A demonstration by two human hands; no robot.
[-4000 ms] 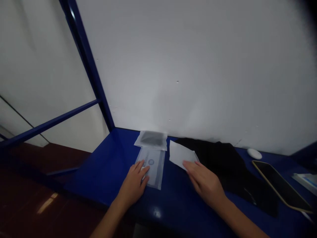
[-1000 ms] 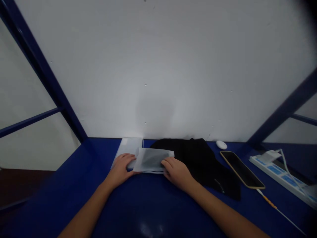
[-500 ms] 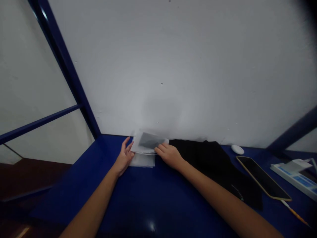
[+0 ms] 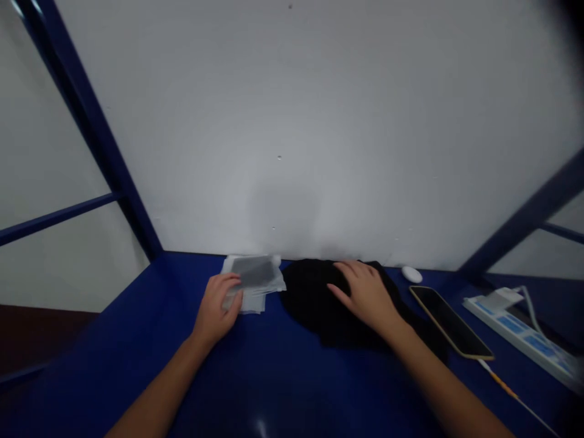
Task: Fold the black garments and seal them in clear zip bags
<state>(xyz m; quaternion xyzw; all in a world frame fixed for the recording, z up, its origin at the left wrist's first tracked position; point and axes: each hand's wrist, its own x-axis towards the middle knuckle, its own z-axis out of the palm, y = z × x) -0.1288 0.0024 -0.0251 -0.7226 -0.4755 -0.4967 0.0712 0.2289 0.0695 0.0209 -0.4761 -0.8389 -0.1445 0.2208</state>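
Observation:
A small pile of translucent whitish packets [image 4: 258, 277], with a grey rectangle showing in the top one, lies on the blue surface against the wall. My left hand [image 4: 218, 307] rests at its left edge, thumb and fingers apart and overlapping the pile. To the right of the pile spreads a rumpled black cloth [image 4: 310, 298], perhaps a garment. Over that cloth is my right hand [image 4: 367, 295], fingers spread and thumb out, touching or just above the fabric.
Right of the cloth lie a white oval object [image 4: 412, 274] and a phone [image 4: 451, 321] with a cable [image 4: 504, 384] plugged in. Farther right is a white and blue power strip [image 4: 520, 331] with a plug. Blue posts [image 4: 93, 134] frame the pale wall [image 4: 283, 109].
The packets have come down from between both hands onto the surface. My right hand has let go of them and moved right over the black cloth, which is now bunched differently. The view has shifted right.

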